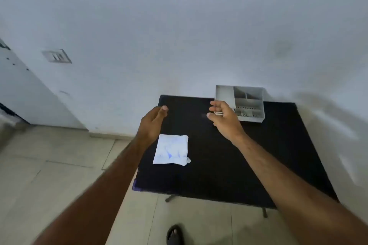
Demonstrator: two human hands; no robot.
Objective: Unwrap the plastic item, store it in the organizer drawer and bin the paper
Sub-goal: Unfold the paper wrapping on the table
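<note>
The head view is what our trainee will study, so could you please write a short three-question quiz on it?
1. True or false: the paper lies flat on the black table, touched by neither hand.
2. Which hand pinches a small pale item? A) the left hand B) the right hand
3. Fill in: the grey organizer stands at the table's far edge, against the ____.

Key
1. True.
2. B; the left hand is open and holds nothing.
3. Wall.
</note>
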